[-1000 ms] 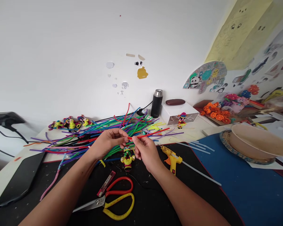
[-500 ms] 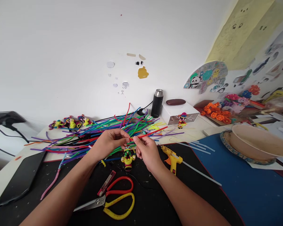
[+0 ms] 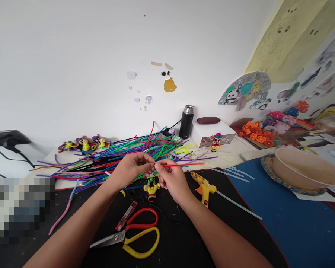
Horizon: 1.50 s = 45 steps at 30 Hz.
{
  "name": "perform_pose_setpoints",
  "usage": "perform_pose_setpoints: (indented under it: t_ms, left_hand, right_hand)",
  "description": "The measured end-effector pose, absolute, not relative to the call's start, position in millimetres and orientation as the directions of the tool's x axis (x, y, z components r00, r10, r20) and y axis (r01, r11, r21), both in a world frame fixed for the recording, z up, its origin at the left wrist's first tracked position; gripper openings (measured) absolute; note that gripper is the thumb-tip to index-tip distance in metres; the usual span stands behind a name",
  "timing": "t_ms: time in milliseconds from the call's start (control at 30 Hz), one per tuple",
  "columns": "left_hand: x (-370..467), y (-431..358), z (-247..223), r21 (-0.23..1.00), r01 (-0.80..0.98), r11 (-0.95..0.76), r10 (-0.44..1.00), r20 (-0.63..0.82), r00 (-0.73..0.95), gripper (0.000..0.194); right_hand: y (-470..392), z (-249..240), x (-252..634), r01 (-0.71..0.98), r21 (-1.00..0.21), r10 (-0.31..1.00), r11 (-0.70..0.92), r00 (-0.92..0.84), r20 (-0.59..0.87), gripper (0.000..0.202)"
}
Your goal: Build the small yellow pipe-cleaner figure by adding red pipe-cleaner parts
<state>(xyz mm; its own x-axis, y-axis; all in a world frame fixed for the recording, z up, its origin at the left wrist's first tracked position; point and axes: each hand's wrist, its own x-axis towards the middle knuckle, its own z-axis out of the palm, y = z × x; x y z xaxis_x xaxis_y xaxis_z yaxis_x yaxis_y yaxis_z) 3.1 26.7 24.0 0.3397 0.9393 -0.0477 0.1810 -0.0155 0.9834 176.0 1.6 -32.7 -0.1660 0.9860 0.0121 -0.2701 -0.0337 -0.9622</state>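
Observation:
A red pipe cleaner [image 3: 189, 164] runs between my fingertips, its free end pointing right, almost level. My right hand [image 3: 173, 179] pinches it between thumb and fingers. Against its other end, the closed fingertips of my left hand [image 3: 130, 169] meet my right thumb; the very tip is hidden there. Just below both hands, a small pipe-cleaner figure [image 3: 151, 190] in yellow, green and dark red lies on the black mat [image 3: 181, 238]. Behind them spreads a heap of many-coloured pipe cleaners [image 3: 100, 160].
Scissors [image 3: 120, 236] with red and yellow handles lie in front, beside a small red-edged case [image 3: 126, 216]. To the right are a yellow glue gun [image 3: 203, 188], glue sticks [image 3: 240, 175] and a large bowl [image 3: 304, 171]. A black flask [image 3: 186, 124] stands behind.
The red pipe cleaner has swung from slanting upward to nearly level, its free end reaching farther right. Both hands stay close together in about the same place.

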Motion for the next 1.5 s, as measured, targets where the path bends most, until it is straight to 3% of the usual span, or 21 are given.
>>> perform_pose_setpoints:
  t_ms: [200,367,667,1133,1500]
  left_hand:
    - [0.3,26.3,20.3,0.976,0.205,-0.072,0.930,-0.009,0.368,0.029]
    - [-5.6,26.8,15.7,0.927,0.288,-0.238,0.912,0.112,0.394,0.022]
    - [-14.0,27.7,16.9,0.647,0.469,-0.601,0.784,0.362,0.505,0.016]
    - [-13.0,31.2,11.1,0.496,0.539,-0.681,0.725,0.355,0.590,0.021]
    - [-18.5,35.7,6.8,0.564,0.496,-0.661,0.729,0.325,0.602,0.020]
  right_hand:
    - [3.9,-31.8,178.8,-0.227,-0.973,0.986,-0.043,-0.164,-0.005,0.037]
    - [3.9,-30.7,178.6,-0.242,-0.967,0.986,-0.077,-0.160,-0.039,0.039]
    - [3.3,-31.1,178.3,-0.297,-0.944,0.977,-0.144,-0.193,-0.088,0.042]
    - [3.7,-32.9,181.9,-0.222,-0.956,0.966,-0.193,-0.214,-0.145,0.052]
    - [2.8,-32.7,181.2,-0.124,-0.979,0.963,-0.161,-0.239,-0.128,0.052]
